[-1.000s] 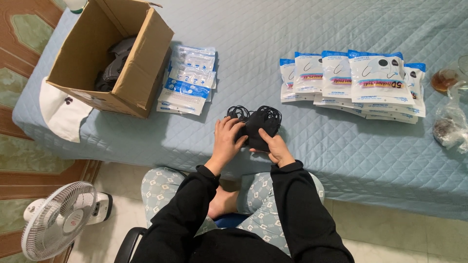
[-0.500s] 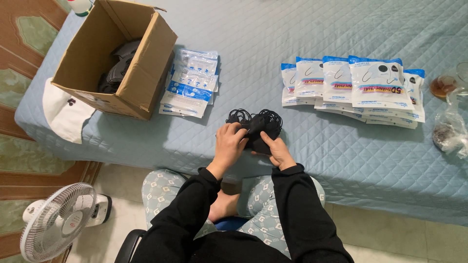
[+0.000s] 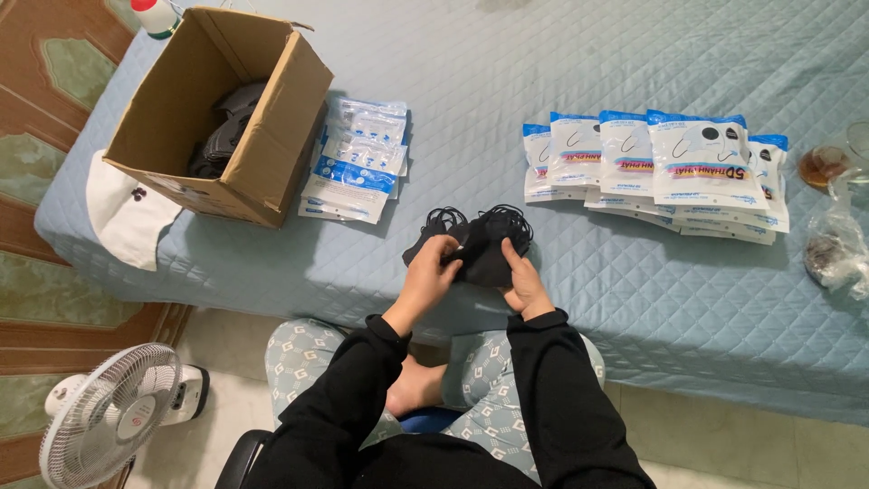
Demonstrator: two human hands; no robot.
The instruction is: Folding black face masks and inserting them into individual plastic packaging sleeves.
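quilted blue bedspread (image 3: 634, 91) filling the frame, left hand (image 3: 433, 272) and right hand (image 3: 520, 282) both closed on a stack of black masks (image 3: 480, 246) at centre, cardboard box (image 3: 272, 154) upper left, white fan (image 3: 109, 421) on tiled floor lower left

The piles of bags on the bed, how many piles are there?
2. One pile of empty clear bags lies beside the cardboard box. A fanned row of filled packets lies further right on the blue bedcover. More may be hidden inside the box.
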